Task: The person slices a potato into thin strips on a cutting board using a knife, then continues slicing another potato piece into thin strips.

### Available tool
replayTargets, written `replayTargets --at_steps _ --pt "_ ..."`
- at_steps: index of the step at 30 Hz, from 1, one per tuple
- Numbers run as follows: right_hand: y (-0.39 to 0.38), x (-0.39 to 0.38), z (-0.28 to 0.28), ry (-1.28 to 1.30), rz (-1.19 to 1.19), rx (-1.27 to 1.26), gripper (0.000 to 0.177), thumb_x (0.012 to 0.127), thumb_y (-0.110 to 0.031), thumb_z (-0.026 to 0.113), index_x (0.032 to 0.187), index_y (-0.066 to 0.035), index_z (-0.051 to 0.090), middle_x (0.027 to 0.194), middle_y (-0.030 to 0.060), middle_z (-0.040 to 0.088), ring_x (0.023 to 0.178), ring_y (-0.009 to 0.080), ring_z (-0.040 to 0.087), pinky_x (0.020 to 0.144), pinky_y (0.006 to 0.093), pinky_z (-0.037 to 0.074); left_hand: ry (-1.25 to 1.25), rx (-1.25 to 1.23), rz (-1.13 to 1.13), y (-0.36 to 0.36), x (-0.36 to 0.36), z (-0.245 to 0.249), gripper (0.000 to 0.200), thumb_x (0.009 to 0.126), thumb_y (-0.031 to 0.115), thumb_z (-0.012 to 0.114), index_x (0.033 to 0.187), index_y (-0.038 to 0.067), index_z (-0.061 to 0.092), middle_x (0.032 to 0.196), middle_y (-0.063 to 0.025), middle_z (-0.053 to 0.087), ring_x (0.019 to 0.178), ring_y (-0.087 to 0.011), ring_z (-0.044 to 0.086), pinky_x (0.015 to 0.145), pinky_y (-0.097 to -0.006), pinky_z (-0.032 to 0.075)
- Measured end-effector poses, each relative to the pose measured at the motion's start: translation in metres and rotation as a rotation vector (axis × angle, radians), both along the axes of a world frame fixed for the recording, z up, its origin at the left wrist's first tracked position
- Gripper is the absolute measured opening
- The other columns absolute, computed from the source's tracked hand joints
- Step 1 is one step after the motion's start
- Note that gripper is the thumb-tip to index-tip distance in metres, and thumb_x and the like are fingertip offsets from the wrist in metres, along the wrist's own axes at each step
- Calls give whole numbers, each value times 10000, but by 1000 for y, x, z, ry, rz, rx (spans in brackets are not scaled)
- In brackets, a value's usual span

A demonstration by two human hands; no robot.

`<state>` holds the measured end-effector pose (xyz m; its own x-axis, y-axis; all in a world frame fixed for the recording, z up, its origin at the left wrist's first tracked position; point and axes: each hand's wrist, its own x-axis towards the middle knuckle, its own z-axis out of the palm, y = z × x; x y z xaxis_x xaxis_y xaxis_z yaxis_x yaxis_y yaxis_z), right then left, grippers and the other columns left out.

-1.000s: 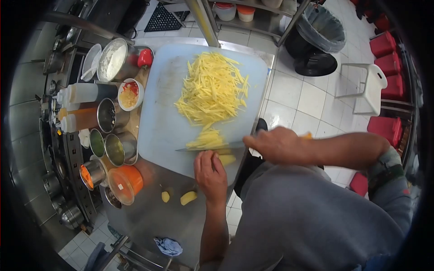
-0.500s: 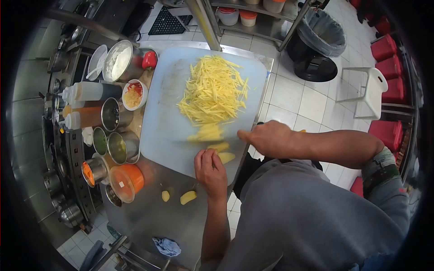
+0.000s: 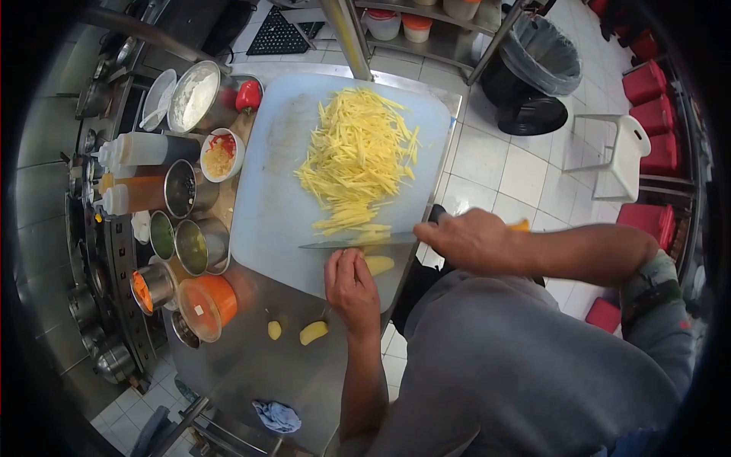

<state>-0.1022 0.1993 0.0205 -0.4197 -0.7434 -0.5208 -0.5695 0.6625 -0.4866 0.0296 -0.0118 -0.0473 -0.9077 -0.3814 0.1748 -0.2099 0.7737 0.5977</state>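
Note:
My right hand point(image 3: 476, 240) is wrapped round the handle of a long knife point(image 3: 327, 245), its orange end showing behind the fist. The blade lies across the near part of the white cutting board point(image 3: 266, 206). Just below the blade, the bent fingertips of my left hand point(image 3: 352, 288) press on yellow slices point(image 3: 377, 265), partly hidden by the fingers. Beyond the blade are freshly cut strips point(image 3: 343, 219) and a large heap of thin yellow strips point(image 3: 358, 145). Two peeled yellow pieces point(image 3: 314, 332) rest on the steel table left of my left wrist.
Along the board's left stand sauce bottles point(image 3: 156, 150), a bowl of white powder point(image 3: 196, 103), metal pots point(image 3: 181, 189), a white bowl point(image 3: 221, 155) and an orange tub point(image 3: 209, 305). A red pepper point(image 3: 248, 97) lies behind. A blue cloth point(image 3: 277, 417) is at the near edge.
The knife, blurred before, now shows clearly, and my right hand has moved slightly right and down. More cut strips lie beyond the blade, and fewer slices show beside my left hand.

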Motion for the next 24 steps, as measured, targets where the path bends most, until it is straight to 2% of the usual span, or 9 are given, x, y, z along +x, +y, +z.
replayTargets --at_steps 3,6,9,12,15,18,21,24 --pt "-7 -7 9 6 63 17 289 928 -59 600 1203 -77 511 946 195 675 770 359 744 629 459 595 23 -26 -34 0 -5 4 104 959 16 670 1046 0 724 1019 -178 695 969 -367 681 844 -459 559" --pt "-2 3 19 1 -4 19 288 936 -61 593 1210 -76 505 944 199 674 774 354 748 636 455 601 -8 -16 -35 -5 -2 3 111 960 11 669 1054 -1 728 1011 -177 693 954 -363 681 830 -455 558" --pt "-8 -6 6 24 39 45 284 935 -61 595 1203 -68 504 944 199 677 773 355 751 639 457 604 39 -3 -32 -6 -13 0 114 957 13 676 1056 0 732 1009 -175 690 949 -362 679 826 -450 557" --pt "-10 0 21 17 11 21 180 981 -129 575 1150 -68 569 942 161 741 810 340 757 665 439 600 9 -6 -25 -7 -8 0 111 954 15 683 1051 0 735 1011 -174 690 954 -362 679 826 -447 556" --pt "-7 -4 0 35 25 5 172 983 -128 569 1147 -77 572 923 151 744 811 338 758 662 439 599 22 -10 -23 -6 -1 0 111 944 13 692 1045 4 737 1011 -171 690 959 -362 678 829 -449 556" --pt "-11 -1 8 48 71 9 275 935 -72 589 1197 -51 510 915 177 690 765 355 751 624 459 601 -4 -37 -41 -9 3 1 112 935 14 702 1039 11 741 1009 -169 691 958 -362 677 833 -454 555" --pt "-4 3 7 33 12 31 275 944 -78 584 1208 -46 514 905 175 697 781 348 756 625 456 601 -31 -33 -38 -11 8 -5 109 929 15 708 1032 15 743 1011 -168 694 956 -362 678 833 -453 557" --pt "-11 -5 0 46 61 -11 272 952 -82 581 1216 -51 519 911 183 698 800 347 760 635 453 602 20 -50 -47 -12 0 -6 107 926 8 710 1028 14 743 1019 -165 699 952 -360 682 827 -447 560"
